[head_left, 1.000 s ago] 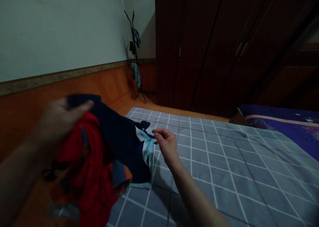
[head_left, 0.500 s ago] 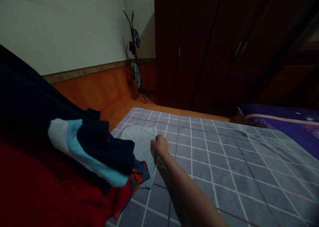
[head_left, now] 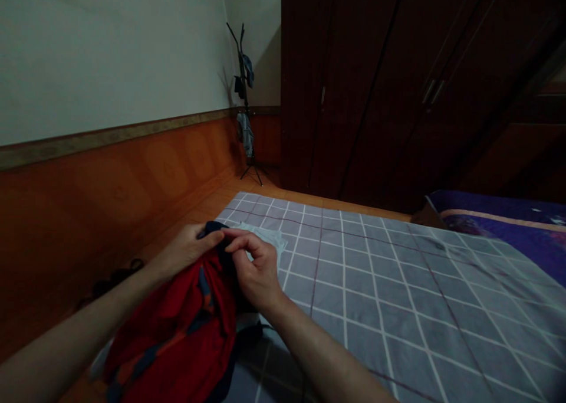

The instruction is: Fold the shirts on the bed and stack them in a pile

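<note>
A bundle of clothes (head_left: 177, 326), mostly red with dark blue and orange parts, lies at the near left corner of the bed. My left hand (head_left: 186, 248) grips its dark blue top edge from the left. My right hand (head_left: 254, 270) pinches the same dark edge from the right, fingers curled on the cloth. A pale grey folded garment (head_left: 267, 238) lies flat on the bed just behind both hands, partly hidden by them.
The bed carries a grey checked sheet (head_left: 398, 297); a purple blanket (head_left: 508, 220) lies at its far right. An orange-panelled wall (head_left: 110, 184) runs along the left. A coat stand (head_left: 245, 102) stands in the corner beside a dark wardrobe (head_left: 398, 84).
The clothes bundle, lifted close to the camera half a second ago, has come down onto the bed. My right hand left the grey garment and now grips the bundle beside my left.
</note>
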Available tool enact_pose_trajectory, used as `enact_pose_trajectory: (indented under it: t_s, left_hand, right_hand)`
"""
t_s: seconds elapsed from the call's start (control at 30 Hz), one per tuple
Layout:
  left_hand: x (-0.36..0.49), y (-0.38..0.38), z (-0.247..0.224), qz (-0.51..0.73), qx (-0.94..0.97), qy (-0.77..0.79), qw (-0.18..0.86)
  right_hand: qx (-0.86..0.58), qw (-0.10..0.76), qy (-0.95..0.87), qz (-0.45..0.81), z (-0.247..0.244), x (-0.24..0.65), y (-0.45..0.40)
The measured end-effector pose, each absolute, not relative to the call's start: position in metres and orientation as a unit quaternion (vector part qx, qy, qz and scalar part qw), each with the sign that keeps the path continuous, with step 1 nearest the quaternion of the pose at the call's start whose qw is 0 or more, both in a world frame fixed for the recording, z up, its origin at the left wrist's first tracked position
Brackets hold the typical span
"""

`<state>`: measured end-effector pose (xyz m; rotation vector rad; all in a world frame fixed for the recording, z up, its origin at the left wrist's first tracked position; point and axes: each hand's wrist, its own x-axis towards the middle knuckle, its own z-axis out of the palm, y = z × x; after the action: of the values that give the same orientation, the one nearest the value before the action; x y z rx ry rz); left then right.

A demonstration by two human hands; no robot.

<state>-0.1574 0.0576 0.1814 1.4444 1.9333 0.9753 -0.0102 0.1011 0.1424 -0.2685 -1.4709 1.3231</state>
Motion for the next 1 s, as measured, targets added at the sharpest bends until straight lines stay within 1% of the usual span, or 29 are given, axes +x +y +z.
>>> enact_pose_trajectory:
  t_s: [0.03, 0.07, 0.13, 0.2, 0.27, 0.37, 0.47, 0.57, 0.67, 0.77, 0.87, 0.93, 1.0]
  left_hand:
    - [-0.156, 0.06, 0.173, 0.342, 0.545, 0.714, 0.278]
    - [-0.156, 0.061, 0.168, 0.323, 0.549, 0.717, 0.283]
    - [-0.158, 0.06, 0.162, 0.3, 0.545, 0.727, 0.289]
    - [-0.165, 0.058, 0.161, 0.304, 0.533, 0.73, 0.301]
    - [-0.173, 0.054, 0.16, 0.324, 0.519, 0.725, 0.317]
    - [-0.178, 0.05, 0.159, 0.339, 0.511, 0.718, 0.33]
    - [-0.176, 0.049, 0.157, 0.332, 0.522, 0.708, 0.34]
    - [-0.173, 0.048, 0.158, 0.304, 0.537, 0.706, 0.347]
    - [-0.172, 0.044, 0.163, 0.265, 0.572, 0.707, 0.321]
    - [-0.167, 0.041, 0.167, 0.271, 0.591, 0.71, 0.271]
    - [-0.157, 0.042, 0.165, 0.289, 0.594, 0.712, 0.238]
    - [-0.152, 0.045, 0.167, 0.278, 0.603, 0.703, 0.253]
    - [-0.155, 0.046, 0.178, 0.27, 0.597, 0.705, 0.27]
  right_hand:
    - [-0.109, 0.537, -0.614, 0.568, 0.142, -0.012, 0.097]
    - [-0.134, 0.525, -0.616, 0.572, 0.137, -0.014, 0.096]
    - [-0.243, 0.487, -0.626, 0.558, 0.121, -0.014, 0.107]
    - [-0.363, 0.448, -0.634, 0.515, 0.098, -0.009, 0.13]
    - [-0.433, 0.424, -0.641, 0.472, 0.076, -0.001, 0.155]
    - [-0.469, 0.37, -0.677, 0.431, 0.048, 0.011, 0.178]
    - [-0.462, 0.297, -0.731, 0.405, 0.031, 0.012, 0.178]
    - [-0.45, 0.27, -0.761, 0.381, 0.026, 0.005, 0.173]
    - [-0.44, 0.289, -0.762, 0.379, 0.04, -0.004, 0.175]
    - [-0.394, 0.327, -0.759, 0.403, 0.07, -0.013, 0.169]
    - [-0.252, 0.38, -0.775, 0.437, 0.107, -0.017, 0.145]
    - [-0.138, 0.434, -0.771, 0.445, 0.127, -0.017, 0.127]
    - [-0.082, 0.476, -0.751, 0.45, 0.138, -0.014, 0.118]
